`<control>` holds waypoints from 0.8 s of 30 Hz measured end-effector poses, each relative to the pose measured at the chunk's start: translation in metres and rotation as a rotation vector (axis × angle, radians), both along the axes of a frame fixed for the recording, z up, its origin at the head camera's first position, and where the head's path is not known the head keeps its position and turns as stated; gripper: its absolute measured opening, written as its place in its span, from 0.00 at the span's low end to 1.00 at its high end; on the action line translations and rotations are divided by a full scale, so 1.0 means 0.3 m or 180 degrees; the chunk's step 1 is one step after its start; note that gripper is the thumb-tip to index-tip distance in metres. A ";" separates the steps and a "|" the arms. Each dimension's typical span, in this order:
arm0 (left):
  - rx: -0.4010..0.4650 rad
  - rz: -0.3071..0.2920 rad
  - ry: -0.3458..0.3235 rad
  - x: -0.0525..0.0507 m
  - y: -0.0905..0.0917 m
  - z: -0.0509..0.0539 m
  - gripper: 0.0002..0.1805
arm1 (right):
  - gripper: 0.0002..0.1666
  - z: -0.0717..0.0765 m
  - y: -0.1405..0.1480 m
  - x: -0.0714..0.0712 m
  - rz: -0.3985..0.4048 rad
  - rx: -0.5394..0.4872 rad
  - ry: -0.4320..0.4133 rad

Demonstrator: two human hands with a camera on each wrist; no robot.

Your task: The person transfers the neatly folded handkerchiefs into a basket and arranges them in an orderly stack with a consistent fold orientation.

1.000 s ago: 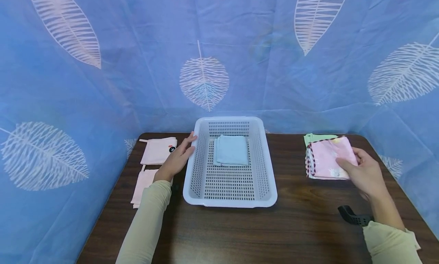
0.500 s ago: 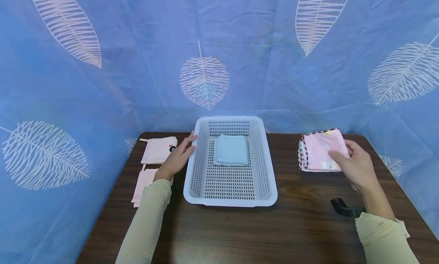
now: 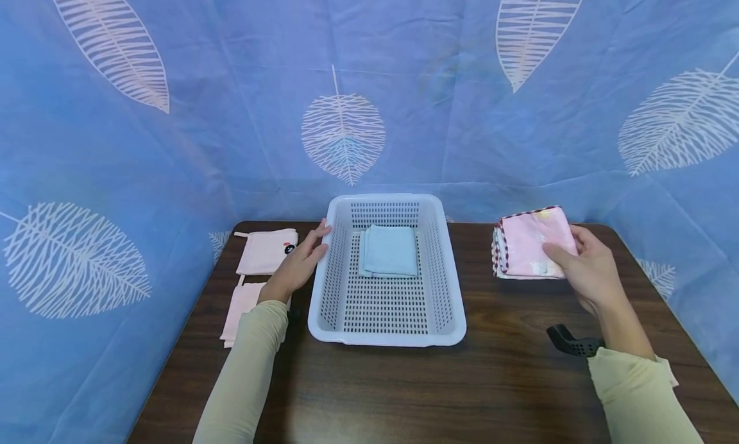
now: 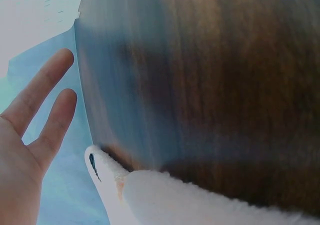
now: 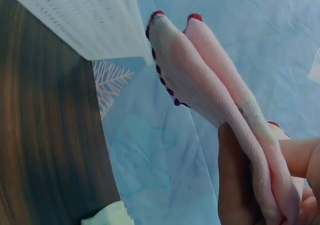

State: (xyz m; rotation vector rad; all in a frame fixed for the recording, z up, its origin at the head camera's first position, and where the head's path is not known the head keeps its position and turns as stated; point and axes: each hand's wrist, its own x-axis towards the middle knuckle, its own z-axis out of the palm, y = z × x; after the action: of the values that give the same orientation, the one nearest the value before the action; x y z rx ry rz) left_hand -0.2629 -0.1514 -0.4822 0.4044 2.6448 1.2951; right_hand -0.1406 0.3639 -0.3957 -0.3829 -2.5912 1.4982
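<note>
My right hand pinches a folded pink towel with dark red stitched edges, holding it above the table at the right. In the right wrist view the folded layers of the pink towel show edge-on between thumb and fingers. My left hand rests at the left rim of a white perforated plastic basket. Its fingers look straight in the left wrist view. A folded light blue cloth lies inside the basket.
Two folded pale pink towels, a far one with a small black mark and a near one, lie left of the basket. Light green cloth lies at the right. A blue leaf-patterned curtain stands behind the dark wooden table.
My right hand has lifted the pink towel off the light green cloth and carried it left and away from me. My left hand and the basket have stayed in place.
</note>
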 end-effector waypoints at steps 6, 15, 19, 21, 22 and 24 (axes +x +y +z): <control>0.0011 -0.0005 -0.0030 -0.002 -0.003 -0.003 0.29 | 0.44 0.007 -0.024 -0.019 -0.0109 -0.0285 0.0082; 0.0007 -0.0024 -0.0013 0.001 0.002 -0.001 0.28 | 0.43 0.015 -0.058 -0.031 -0.0195 -0.0404 0.0065; 0.0003 0.0000 -0.0009 0.003 0.002 0.001 0.28 | 0.42 0.021 -0.076 -0.039 -0.0162 -0.0634 0.0147; -0.0004 0.0005 -0.0011 0.003 0.001 0.001 0.28 | 0.42 0.025 -0.084 -0.044 -0.0133 -0.0674 0.0174; -0.0011 0.0011 -0.0013 0.003 0.001 0.001 0.28 | 0.42 0.027 -0.088 -0.046 -0.0121 -0.0678 0.0177; -0.0012 0.0009 -0.0012 0.003 0.000 0.001 0.28 | 0.41 0.032 -0.095 -0.048 -0.0107 -0.0618 0.0159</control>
State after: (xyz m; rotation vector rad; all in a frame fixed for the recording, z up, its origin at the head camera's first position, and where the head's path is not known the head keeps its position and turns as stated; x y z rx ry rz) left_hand -0.2621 -0.1514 -0.4820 0.3978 2.6452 1.2903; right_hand -0.1550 0.3353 -0.3862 -0.4010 -2.3969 1.7303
